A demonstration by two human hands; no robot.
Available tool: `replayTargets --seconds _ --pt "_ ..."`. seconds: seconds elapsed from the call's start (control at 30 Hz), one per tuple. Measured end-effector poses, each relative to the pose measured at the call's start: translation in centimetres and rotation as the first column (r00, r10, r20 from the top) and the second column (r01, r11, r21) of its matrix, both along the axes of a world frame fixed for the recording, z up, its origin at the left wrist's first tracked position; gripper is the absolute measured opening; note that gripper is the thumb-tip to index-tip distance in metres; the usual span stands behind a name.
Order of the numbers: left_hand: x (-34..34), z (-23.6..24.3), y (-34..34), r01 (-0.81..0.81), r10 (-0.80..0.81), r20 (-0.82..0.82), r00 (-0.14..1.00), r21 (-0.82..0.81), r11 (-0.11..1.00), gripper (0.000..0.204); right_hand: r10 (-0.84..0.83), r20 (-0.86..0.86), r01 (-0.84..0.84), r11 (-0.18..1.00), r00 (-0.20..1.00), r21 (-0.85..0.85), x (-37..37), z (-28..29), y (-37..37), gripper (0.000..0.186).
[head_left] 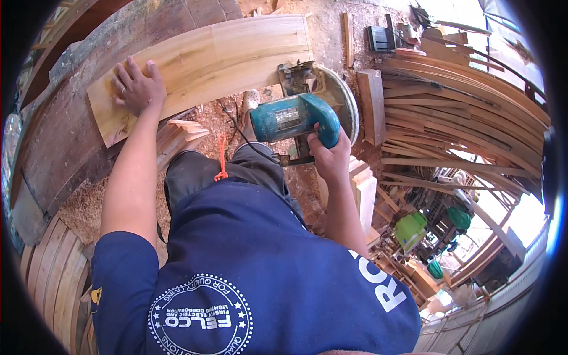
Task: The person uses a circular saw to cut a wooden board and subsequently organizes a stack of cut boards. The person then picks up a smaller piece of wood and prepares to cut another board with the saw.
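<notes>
A wide, pale wooden board (231, 59) lies in front of me, its left part on a worn workbench (77, 77). My left hand (139, 87) rests flat on the board near its left end, fingers spread, with a ring on one finger. My right hand (331, 155) is wrapped round the rear handle of a teal circular saw (284, 118). The saw's base plate meets the near right corner of the board, close to a thin line drawn across its right end. Its round guard (340, 97) hides the blade. A dark cord (248, 142) trails from the saw past my legs.
Long timber strips (461, 112) are stacked at the right, behind an upright wood block (371, 106). Cut pieces (364, 192) stand by my right forearm, others (180, 139) below the board. Shavings (207, 115) cover the floor near my foot (251, 100). Planks (56, 272) lie at lower left.
</notes>
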State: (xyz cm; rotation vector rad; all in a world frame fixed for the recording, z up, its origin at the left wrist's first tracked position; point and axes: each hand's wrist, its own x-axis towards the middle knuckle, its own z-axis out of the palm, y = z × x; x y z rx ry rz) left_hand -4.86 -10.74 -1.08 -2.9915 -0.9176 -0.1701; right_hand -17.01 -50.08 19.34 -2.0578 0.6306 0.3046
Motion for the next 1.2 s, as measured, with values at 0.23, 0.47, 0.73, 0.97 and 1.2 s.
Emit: replayTargets --seconds 0.23,0.47,0.73,0.97,1.2 --pt "-0.1 0.0 -0.1 0.009 -0.009 0.015 1.000 -0.025 1.000 0.071 0.010 0.020 -0.010 1.000 1.000 -0.002 -0.2 -0.2 -0.1 0.025" --pt "-0.1 0.2 -0.2 0.006 -0.006 0.014 1.000 -0.022 1.000 0.071 0.001 0.031 -0.002 1.000 1.000 0.023 -0.3 -0.9 -0.2 0.024" --pt "-0.1 -0.1 -0.2 0.008 -0.009 0.066 0.998 0.021 1.000 0.068 -0.036 0.019 0.035 0.998 0.999 0.060 -0.6 -1.6 -0.4 0.025" --pt "-0.2 0.1 -0.2 0.016 -0.016 0.032 0.999 -0.005 1.000 0.069 -0.037 0.014 0.037 0.999 0.999 0.032 -0.5 -1.6 -0.4 0.025" --pt "-0.2 0.0 -0.1 0.012 -0.013 -0.043 0.999 -0.005 1.000 0.070 -0.016 -0.002 0.016 0.996 1.000 0.091 -0.6 -2.4 -0.8 0.024"
